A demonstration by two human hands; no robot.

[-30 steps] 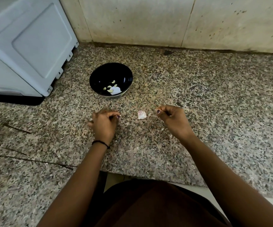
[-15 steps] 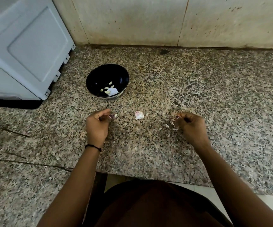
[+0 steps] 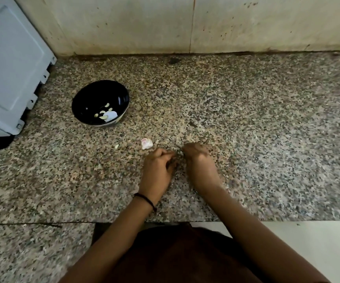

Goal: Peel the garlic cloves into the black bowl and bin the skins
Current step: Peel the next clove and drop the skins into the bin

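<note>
1. The bowl (image 3: 87, 99) stood on the worktop (image 3: 267, 119), left of its middle and near the grey appliance (image 3: 7, 68) at the left edge. A few peeled cloves (image 3: 103, 117) lay in its bottom, so part of the peeling looked done.
2. A pale flat scrap (image 3: 112, 114) lay touching those cloves. Whether it was skin or garlic could not be told.
3. A pink-white garlic piece (image 3: 146, 143) lay on the worktop between the bowl and the hands, just beyond the left hand (image 3: 158, 170). A smaller bit (image 3: 116, 146) lay to its left. It was unclear whether either was an unpeeled clove or loose skin.
4. Both hands hovered low over the worktop, toward its front edge. The left hand's fingers were curled, and so were those of the right hand (image 3: 199, 168), with the fingertips almost meeting. A pale speck (image 3: 181, 153) showed between them, but blur hid whether either hand pinched it.
5. Peeling therefore seemed mid-course, with at least one piece likely left.
6. No bin was in view, and with scraps still on the worktop, binning the skins appeared not yet done.
</note>
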